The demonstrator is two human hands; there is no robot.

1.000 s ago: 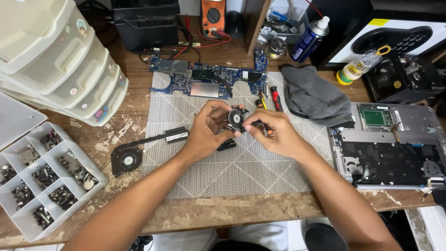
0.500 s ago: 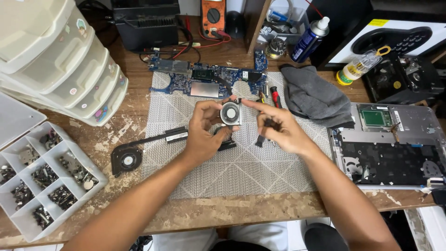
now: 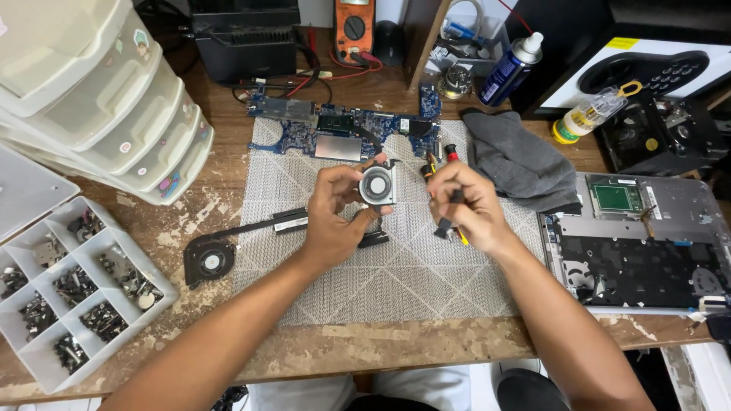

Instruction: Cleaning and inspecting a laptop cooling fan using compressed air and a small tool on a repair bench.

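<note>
My left hand [image 3: 335, 217] holds a small laptop cooling fan [image 3: 378, 185] upright above the grey woven mat [image 3: 396, 281], its round grey hub facing me. My right hand [image 3: 468, 205] is just right of the fan, closed around a thin black tool [image 3: 448, 215] that points down toward the mat. A black heat pipe with a second fan [image 3: 209, 260] lies on the wooden table to the left of my left hand. A blue laptop motherboard [image 3: 343, 129] rests at the mat's far edge.
White plastic drawers [image 3: 91, 99] stand at the far left, a compartment tray of screws [image 3: 68, 297] below them. An opened laptop base [image 3: 647, 243] lies at right beside a grey cloth [image 3: 518, 160]. A spray can [image 3: 512, 68], a glue bottle [image 3: 590, 114] and an orange multimeter [image 3: 354, 27] sit behind.
My left hand turned the fan from lying between both hands to upright, hub toward me. My right hand let go of it and drew back right with the black tool.
</note>
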